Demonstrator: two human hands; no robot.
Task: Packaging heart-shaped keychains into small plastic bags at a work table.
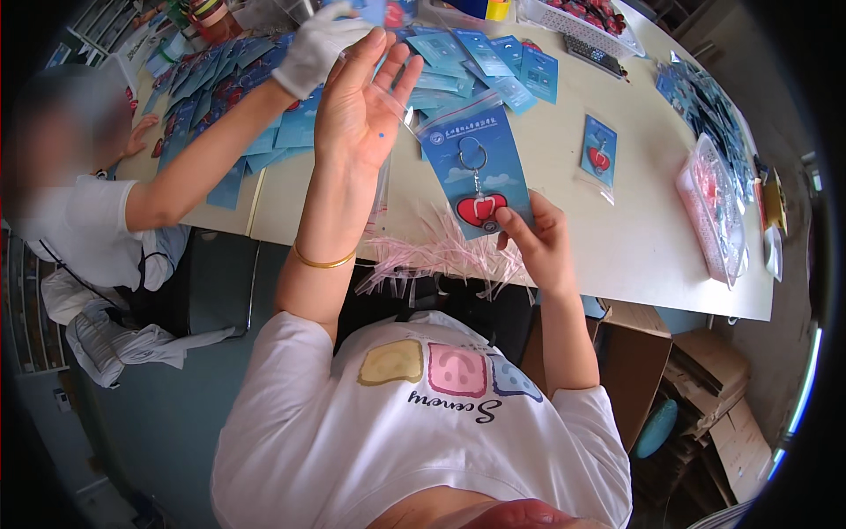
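My right hand [539,236] pinches the lower edge of a blue card [451,167] with a red heart-shaped keychain [481,209] on it, its ring and chain lying up the card. The card sits in a clear plastic sleeve whose red-edged opening [459,112] is at the top. My left hand [363,110] is raised left of the card, palm showing and fingers stretched out. Clear film shows beside its fingers, but I cannot tell whether they touch it. Pink and clear plastic strips [432,251] lie at the table edge below the card.
A co-worker's white-gloved hand [319,51] reaches in just beyond my left hand. Blue cards [225,84] are heaped at left and far centre. One bagged keychain card [598,152] lies at right, near a pink basket [709,212]. A white basket [582,26] holds red pieces.
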